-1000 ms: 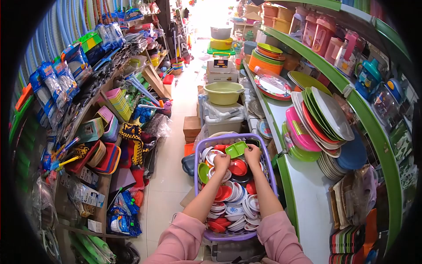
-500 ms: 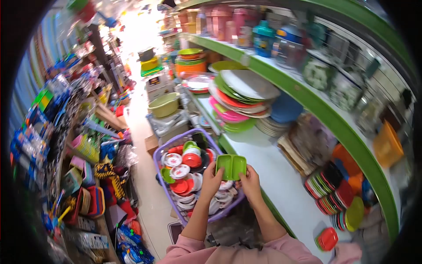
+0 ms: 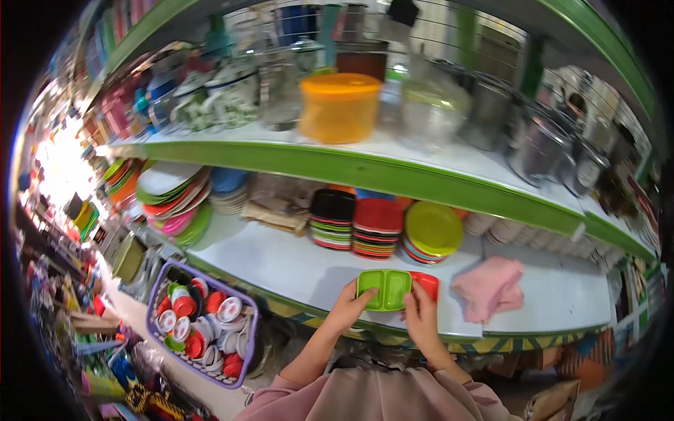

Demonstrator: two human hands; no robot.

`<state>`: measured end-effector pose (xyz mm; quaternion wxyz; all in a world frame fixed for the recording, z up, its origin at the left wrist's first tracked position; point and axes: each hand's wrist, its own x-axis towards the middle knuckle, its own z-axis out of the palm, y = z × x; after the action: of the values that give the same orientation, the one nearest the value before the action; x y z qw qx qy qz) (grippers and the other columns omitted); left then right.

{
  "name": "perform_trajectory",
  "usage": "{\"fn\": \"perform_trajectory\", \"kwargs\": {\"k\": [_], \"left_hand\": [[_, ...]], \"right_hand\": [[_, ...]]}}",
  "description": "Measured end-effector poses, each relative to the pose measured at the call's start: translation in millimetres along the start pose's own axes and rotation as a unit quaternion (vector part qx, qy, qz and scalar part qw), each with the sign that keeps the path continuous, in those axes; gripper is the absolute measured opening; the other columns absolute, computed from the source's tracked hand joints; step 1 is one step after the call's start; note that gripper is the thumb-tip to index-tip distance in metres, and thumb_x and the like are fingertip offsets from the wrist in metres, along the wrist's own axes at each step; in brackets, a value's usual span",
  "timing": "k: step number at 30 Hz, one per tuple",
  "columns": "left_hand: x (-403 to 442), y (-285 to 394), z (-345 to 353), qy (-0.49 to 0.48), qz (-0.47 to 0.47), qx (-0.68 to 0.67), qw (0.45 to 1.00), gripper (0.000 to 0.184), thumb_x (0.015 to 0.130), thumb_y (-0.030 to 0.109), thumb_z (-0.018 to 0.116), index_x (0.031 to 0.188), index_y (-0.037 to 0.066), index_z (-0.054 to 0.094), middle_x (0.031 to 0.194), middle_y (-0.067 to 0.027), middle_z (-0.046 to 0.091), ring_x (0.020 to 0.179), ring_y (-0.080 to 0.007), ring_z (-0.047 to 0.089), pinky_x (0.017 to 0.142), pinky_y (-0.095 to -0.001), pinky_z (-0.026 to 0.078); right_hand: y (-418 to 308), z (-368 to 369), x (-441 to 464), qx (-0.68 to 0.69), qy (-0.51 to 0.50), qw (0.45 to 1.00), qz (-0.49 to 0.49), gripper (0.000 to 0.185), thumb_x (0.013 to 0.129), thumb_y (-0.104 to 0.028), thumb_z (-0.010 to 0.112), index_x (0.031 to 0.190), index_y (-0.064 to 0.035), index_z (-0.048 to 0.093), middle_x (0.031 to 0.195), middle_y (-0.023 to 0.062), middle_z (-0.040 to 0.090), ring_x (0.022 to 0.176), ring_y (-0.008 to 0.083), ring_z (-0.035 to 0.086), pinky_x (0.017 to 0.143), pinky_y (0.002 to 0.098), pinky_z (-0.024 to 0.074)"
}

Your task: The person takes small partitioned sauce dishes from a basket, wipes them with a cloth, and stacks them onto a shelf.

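Note:
A small green dish with two compartments (image 3: 395, 286) is held level between my hands, over the front of the white lower shelf. My left hand (image 3: 347, 307) grips its left side, with the thumb over the rim. On the opposite side my right hand (image 3: 422, 317) has its fingers closed at the edge. Just behind the dish, partly hidden by it and my right hand, lies a red dish (image 3: 427, 282) on the shelf. A crumpled pink cloth (image 3: 490, 286) lies to the right.
Stacked square dishes (image 3: 378, 216) and round plates (image 3: 433, 229) stand farther back on the lower shelf (image 3: 267, 263). Above runs a green-edged shelf with an orange-lidded tub (image 3: 340, 105) and jars. A purple basket (image 3: 246, 351) of lids and containers stands on the floor at left.
My view has swung right, from the aisle and basket to face the shelves. Both hands have carried the green dish from above the basket to the lower shelf, near the red dish.

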<state>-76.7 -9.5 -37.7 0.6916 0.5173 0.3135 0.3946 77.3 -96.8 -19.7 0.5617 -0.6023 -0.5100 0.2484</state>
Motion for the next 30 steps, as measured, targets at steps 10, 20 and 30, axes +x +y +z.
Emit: {"fn": "perform_trajectory", "kwargs": {"k": [10, 20, 30], "left_hand": [[28.8, -23.3, 86.3, -0.057, 0.126, 0.153, 0.978, 0.022, 0.090, 0.004, 0.051, 0.110, -0.004, 0.052, 0.098, -0.0099, 0.062, 0.090, -0.0147, 0.058, 0.082, -0.0286, 0.046], [15.1, 0.0, 105.7, -0.044, 0.220, 0.234, 0.946, 0.024, 0.088, 0.003, 0.050, 0.111, -0.005, 0.049, 0.089, -0.0189, 0.063, 0.082, -0.0286, 0.064, 0.072, -0.0360, 0.049], [8.0, 6.4, 97.9, -0.048, 0.185, 0.167, 0.967, 0.014, 0.091, 0.002, 0.047, 0.104, -0.005, 0.048, 0.078, -0.0130, 0.059, 0.060, -0.0156, 0.060, 0.051, -0.0290, 0.050]], "right_hand": [[62.2, -122.2, -20.3, -0.481, 0.145, 0.863, -0.044, 0.030, 0.078, -0.006, 0.062, 0.108, -0.0064, 0.062, 0.089, 0.0121, 0.053, 0.087, 0.0315, 0.052, 0.076, 0.0440, 0.0407], [-28.8, -97.5, -14.1, -0.235, 0.093, 0.965, -0.065, 0.035, 0.074, 0.001, 0.058, 0.109, -0.0056, 0.062, 0.086, 0.0126, 0.056, 0.074, 0.0304, 0.059, 0.064, 0.0381, 0.0467], [-31.4, -80.1, -12.1, -0.260, 0.017, 0.959, -0.110, 0.038, 0.075, 0.000, 0.054, 0.111, -0.0097, 0.061, 0.093, 0.0134, 0.058, 0.080, 0.0338, 0.060, 0.070, 0.0431, 0.0495]]}}
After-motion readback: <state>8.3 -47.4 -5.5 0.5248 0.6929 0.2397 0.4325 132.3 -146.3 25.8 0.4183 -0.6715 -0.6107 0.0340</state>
